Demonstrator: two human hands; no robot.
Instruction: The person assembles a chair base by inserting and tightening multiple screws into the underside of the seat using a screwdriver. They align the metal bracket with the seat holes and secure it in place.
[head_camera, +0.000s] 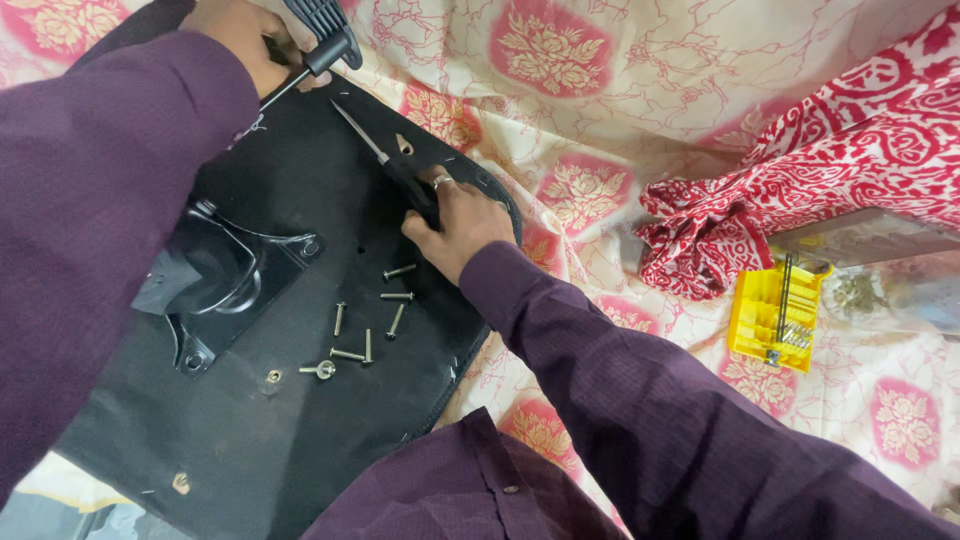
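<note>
Screwdriver (345, 110) slants over the black panel (250, 420), handle toward eleven o'clock, tip toward five. Left hand (250, 45) is clenched around its handle; right hand (455, 225) presses flat by the tip, above loose screws (365, 325).

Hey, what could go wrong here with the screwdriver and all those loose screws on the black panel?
The screwdriver tip points toward the right hand pressing on the black panel; a slip might jab the fingers. The loose screws lie unsecured on the panel and could roll off onto the patterned cloth if the panel tilts.
</note>
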